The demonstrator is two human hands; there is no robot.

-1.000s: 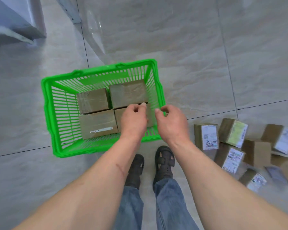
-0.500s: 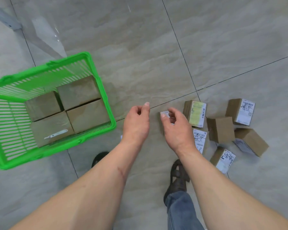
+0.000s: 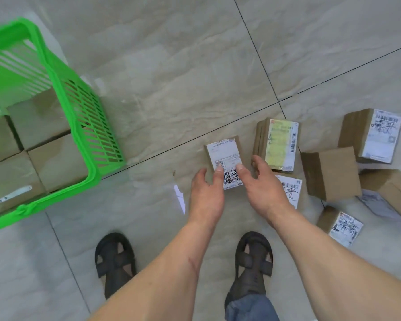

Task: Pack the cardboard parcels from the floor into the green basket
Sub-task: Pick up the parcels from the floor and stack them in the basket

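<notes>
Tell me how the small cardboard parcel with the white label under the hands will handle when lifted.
The small cardboard parcel with the white label looks rigid: square edges, no sag. Probably light, given its size. Flat faces suggest it won't roll; the left hand and right hand can pinch its sides.

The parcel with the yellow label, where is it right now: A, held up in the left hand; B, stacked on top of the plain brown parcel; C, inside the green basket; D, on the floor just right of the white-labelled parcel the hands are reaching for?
D: the parcel with the yellow label stands on the tiled floor, just right of the white-labelled parcel that the left hand and right hand flank.
</notes>
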